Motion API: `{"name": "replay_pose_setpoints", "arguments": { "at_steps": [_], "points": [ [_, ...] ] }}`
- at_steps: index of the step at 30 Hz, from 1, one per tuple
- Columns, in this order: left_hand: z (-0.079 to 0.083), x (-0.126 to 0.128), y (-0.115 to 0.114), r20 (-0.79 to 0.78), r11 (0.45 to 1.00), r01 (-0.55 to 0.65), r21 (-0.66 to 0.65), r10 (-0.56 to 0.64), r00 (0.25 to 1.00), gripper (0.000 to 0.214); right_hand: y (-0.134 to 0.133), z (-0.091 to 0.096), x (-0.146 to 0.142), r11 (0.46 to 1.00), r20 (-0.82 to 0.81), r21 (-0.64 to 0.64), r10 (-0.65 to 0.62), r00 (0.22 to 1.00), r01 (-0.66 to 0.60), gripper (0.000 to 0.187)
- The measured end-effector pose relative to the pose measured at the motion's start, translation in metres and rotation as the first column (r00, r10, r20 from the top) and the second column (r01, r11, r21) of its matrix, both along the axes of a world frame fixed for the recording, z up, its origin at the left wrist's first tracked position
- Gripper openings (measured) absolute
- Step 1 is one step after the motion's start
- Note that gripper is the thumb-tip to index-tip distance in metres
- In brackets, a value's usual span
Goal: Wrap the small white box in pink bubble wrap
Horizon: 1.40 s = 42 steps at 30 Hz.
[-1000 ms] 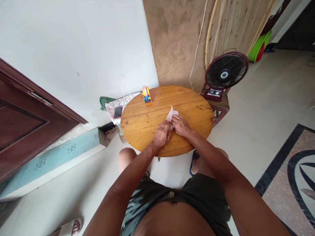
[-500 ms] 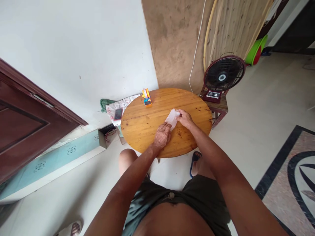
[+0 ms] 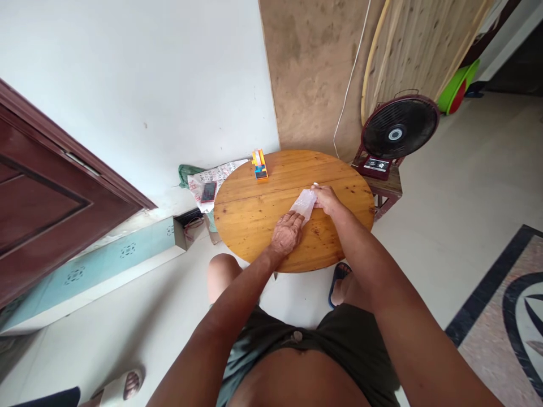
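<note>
A translucent white plastic bag (image 3: pixel 304 204) lies slantwise on the oval wooden table (image 3: pixel 241 209). My left hand (image 3: pixel 287 230) rests flat over its near end, fingers stretched out and pressing it to the wood. At the far right end, my right hand (image 3: pixel 326 198) has its fingers closed on the edge of the bag. A small white bit shows at those fingertips, too small to name. Toward the back of the table stands an orange, yellow and blue tape dispenser (image 3: pixel 260 165), away from both hands.
A dark fan (image 3: pixel 396 130) stands on a wooden stool (image 3: pixel 388 183) right of the table. Left of it, a printed sack (image 3: pixel 199 186) carries a dark, blurred-out rectangular object (image 3: pixel 208 192). The wall rises behind. Another person's sandalled foot (image 3: pixel 129 384) shows at lower left.
My right hand has shifted slightly right along with the end of the bag, which looks a bit more spread. The view has swung slightly left. A dark shape has entered at lower left.
</note>
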<state>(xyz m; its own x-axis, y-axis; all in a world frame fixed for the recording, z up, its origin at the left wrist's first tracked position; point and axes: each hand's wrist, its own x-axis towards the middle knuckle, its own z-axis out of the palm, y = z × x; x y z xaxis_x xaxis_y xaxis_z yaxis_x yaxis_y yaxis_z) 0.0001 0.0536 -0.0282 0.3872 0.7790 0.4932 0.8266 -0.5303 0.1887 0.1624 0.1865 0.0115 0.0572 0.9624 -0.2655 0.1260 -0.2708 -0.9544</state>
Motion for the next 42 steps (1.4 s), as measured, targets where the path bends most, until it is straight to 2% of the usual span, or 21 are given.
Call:
{"name": "replay_pose_setpoints", "arguments": {
  "at_steps": [6, 11, 13, 15, 18, 24, 29, 33, 36, 40, 42],
  "points": [
    [0.001, 0.000, 0.000, -0.013, 1.000, -0.007, -0.009, 0.007, 1.000, 0.039, -0.006, -0.001, 0.009, 0.998, -0.152, -0.016, 0.050, 0.987, -0.053, 0.039],
    [0.000, 0.001, -0.001, -0.006, 1.000, -0.011, 0.001, 0.011, 1.000, 0.038, -0.012, 0.001, 0.014, 0.997, -0.244, -0.042, 0.045, 0.969, -0.057, 0.058],
    [-0.001, 0.001, -0.001, -0.005, 1.000, -0.010, 0.000, 0.010, 1.000, 0.039, -0.015, 0.003, 0.012, 0.995, -0.235, -0.014, 0.088, 0.968, -0.094, 0.053],
    [-0.001, 0.001, 0.000, -0.005, 1.000, -0.006, 0.007, 0.006, 1.000, 0.038, -0.017, 0.004, 0.007, 0.992, -0.173, 0.027, 0.124, 0.977, -0.122, 0.039],
    [-0.002, 0.001, 0.001, -0.009, 1.000, -0.007, 0.024, 0.008, 1.000, 0.038, -0.017, 0.002, -0.003, 0.997, -0.079, 0.028, 0.077, 0.994, -0.075, 0.028],
    [-0.002, 0.001, 0.001, -0.055, 1.000, -0.024, 0.007, 0.024, 0.998, 0.038, -0.005, -0.007, -0.014, 0.998, -0.032, 0.025, -0.051, 0.998, 0.052, 0.041],
    [0.004, 0.022, -0.003, -0.119, 0.985, -0.171, -0.023, 0.167, 0.979, 0.040, 0.005, -0.009, -0.015, 0.997, -0.034, 0.066, -0.027, 0.999, 0.029, 0.036],
    [0.004, 0.039, -0.005, -0.098, 0.958, -0.283, -0.043, 0.278, 0.956, 0.041, 0.013, -0.010, -0.018, 0.997, -0.042, 0.073, 0.032, 0.999, -0.029, 0.026],
    [0.002, 0.034, -0.008, -0.056, 0.973, -0.223, -0.065, 0.219, 0.974, 0.045, 0.019, -0.014, -0.021, 0.994, -0.051, 0.082, 0.071, 0.996, -0.067, 0.022],
    [0.006, 0.012, -0.011, 0.019, 0.997, -0.009, -0.082, 0.011, 1.000, 0.054, 0.023, -0.018, -0.021, 0.989, -0.070, 0.125, 0.086, 0.994, -0.077, 0.019],
    [0.009, 0.003, -0.011, 0.026, 0.994, 0.058, -0.093, -0.056, 0.998, 0.056, 0.023, -0.018, -0.021, 0.987, -0.079, 0.142, 0.092, 0.993, -0.080, 0.018]
  ]
}}
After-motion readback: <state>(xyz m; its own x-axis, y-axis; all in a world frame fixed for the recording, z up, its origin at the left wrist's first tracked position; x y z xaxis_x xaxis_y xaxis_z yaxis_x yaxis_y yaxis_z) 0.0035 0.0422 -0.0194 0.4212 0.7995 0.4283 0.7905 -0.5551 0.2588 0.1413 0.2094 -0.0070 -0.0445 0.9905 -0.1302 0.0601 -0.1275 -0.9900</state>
